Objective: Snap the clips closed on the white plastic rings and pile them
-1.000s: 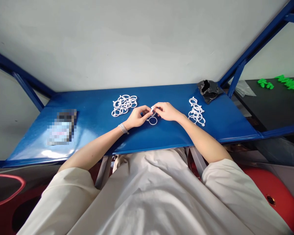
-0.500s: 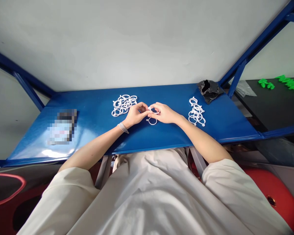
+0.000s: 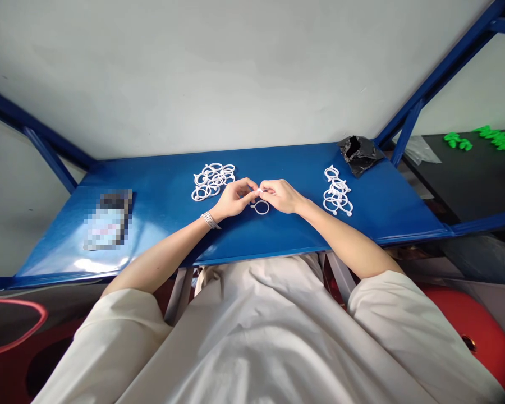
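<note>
My left hand (image 3: 238, 197) and my right hand (image 3: 281, 196) meet over the middle of the blue table (image 3: 172, 224). Both are closed in a pinch on one white plastic ring (image 3: 260, 191), mostly covered by the fingers. Another white ring (image 3: 261, 207) with a small knob lies flat on the table just below the fingertips. To the left of my left hand is a pile of white rings (image 3: 212, 180), overlapping one another. A second group of white rings (image 3: 337, 193) lies farther to the right of my right hand.
A crumpled black plastic bag (image 3: 359, 155) sits at the back right. At the left lies a blurred-out flat object (image 3: 108, 220). Blue metal frame bars (image 3: 425, 84) rise at both sides. Green pieces (image 3: 499, 139) and a clear bag (image 3: 418, 151) rest on a dark surface beyond the right edge.
The held ring has tilted, so its open loop no longer shows between my hands. My right fingers have closed further over it. The ring groups stay where they were.
</note>
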Tool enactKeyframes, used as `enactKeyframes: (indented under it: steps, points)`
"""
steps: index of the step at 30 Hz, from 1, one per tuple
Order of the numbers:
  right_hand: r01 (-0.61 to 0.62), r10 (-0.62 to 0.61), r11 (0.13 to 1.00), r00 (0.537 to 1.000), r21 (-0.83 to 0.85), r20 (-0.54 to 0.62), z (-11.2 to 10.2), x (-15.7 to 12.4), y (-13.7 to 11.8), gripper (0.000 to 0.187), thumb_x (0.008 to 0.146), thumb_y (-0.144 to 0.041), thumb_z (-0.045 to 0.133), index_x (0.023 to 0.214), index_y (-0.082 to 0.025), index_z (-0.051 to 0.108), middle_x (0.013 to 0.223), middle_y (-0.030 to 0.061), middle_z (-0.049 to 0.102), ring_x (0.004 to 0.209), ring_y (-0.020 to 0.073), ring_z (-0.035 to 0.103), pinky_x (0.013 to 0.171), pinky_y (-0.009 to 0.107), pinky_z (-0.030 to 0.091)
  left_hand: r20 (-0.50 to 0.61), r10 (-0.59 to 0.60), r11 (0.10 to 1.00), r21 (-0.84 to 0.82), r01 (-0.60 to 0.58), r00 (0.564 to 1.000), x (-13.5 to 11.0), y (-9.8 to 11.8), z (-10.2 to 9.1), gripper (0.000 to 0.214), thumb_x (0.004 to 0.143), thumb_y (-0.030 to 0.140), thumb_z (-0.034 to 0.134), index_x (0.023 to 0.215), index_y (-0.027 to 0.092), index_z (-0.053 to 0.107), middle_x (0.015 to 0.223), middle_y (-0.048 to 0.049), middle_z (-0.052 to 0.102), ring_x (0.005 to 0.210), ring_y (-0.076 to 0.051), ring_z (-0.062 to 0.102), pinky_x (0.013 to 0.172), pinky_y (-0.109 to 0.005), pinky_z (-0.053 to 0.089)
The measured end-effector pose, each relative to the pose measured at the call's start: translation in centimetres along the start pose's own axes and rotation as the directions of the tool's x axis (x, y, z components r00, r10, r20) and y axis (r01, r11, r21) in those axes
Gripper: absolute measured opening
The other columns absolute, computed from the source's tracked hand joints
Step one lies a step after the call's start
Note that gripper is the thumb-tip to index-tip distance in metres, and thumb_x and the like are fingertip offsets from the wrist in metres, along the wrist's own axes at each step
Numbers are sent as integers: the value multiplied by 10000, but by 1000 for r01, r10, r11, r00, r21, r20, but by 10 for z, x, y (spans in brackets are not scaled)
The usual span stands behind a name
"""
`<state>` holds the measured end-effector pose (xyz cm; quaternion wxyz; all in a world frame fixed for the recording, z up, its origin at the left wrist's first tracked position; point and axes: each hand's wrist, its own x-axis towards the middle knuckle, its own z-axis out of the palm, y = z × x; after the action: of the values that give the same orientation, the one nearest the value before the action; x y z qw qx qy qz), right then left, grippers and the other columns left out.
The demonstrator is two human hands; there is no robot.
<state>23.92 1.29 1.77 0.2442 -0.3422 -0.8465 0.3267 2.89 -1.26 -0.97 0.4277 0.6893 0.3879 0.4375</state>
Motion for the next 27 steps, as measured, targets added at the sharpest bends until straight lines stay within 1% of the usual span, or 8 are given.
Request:
enactKeyframes:
  steps: [5, 10, 13, 16, 20, 22, 24, 27]
  points:
    - [20, -20, 999, 1000, -44, 4, 4, 0, 0, 259, 894, -373, 544, 706, -195, 527, 675, -10, 532, 636, 138, 425, 650, 300, 279, 61, -18, 998, -66, 22, 998, 0, -2, -2, 472, 856, 584, 834, 895, 134, 701, 683, -37, 696, 586, -120, 648, 571, -222, 536]
    - [36, -37, 992, 999, -123, -5, 11, 0, 3, 221, 867, -328, 565, 700, -209, 484, 707, 20, 578, 647, 149, 455, 652, 299, 303, 64, -39, 995, -94, 45, 997, 0, -4, -2, 460, 783, 550, 904, 842, 135, 715, 682, -37, 707, 569, -117, 638, 571, -229, 534]
    - [31, -36, 990, 999, -140, -29, 16, 2, 8, 223, 868, -324, 577, 698, -207, 492, 722, 29, 592, 657, 154, 469, 659, 299, 319, 42, -63, 994, -84, 66, 997, 1, -6, -2, 472, 753, 554, 921, 797, 134, 710, 671, -36, 704, 560, -113, 628, 569, -229, 527]
    - [14, -19, 998, 997, -67, -77, 19, 5, 11, 228, 913, -347, 551, 745, -193, 555, 716, 12, 577, 651, 148, 480, 662, 293, 334, -10, -102, 990, -94, 100, 995, 3, -8, -2, 490, 740, 570, 919, 806, 139, 695, 687, -32, 702, 575, -119, 640, 571, -232, 530]
    - [-13, 13, 1000, 997, -3, -77, 15, 8, 15, 287, 972, -423, 563, 968, -159, 675, 714, -18, 559, 647, 141, 494, 655, 283, 354, -104, -116, 992, -68, 110, 988, 6, -10, -2, 496, 758, 587, 894, 852, 154, 670, 711, -26, 694, 594, -129, 652, 571, -237, 525]
    - [-20, 20, 1000, 999, 1, -39, 10, 8, 18, 409, 962, -459, 632, 1225, -147, 663, 771, -14, 599, 669, 147, 530, 661, 281, 384, -125, -106, 994, -8, 106, 986, 7, -10, -3, 471, 810, 593, 844, 877, 162, 665, 698, -25, 684, 585, -132, 639, 568, -244, 508]
    - [-38, 37, 999, 999, -7, -11, 5, 8, 22, 632, 924, -479, 722, 1439, -150, 559, 871, 13, 654, 720, 163, 581, 682, 286, 425, -148, -61, 988, 131, 80, 987, 7, -8, -7, 407, 885, 564, 770, 897, 169, 669, 712, -33, 689, 585, -134, 620, 574, -257, 489]
    - [-82, 84, 994, 996, -71, 21, -1, 8, 26, 743, 861, -503, 816, 1459, -151, 550, 999, 72, 704, 806, 195, 630, 721, 305, 469, -153, 123, 878, 478, -35, 981, 8, 0, -22, 265, 945, 440, 687, 899, 179, 678, 828, -64, 726, 672, -156, 625, 666, -298, 499]
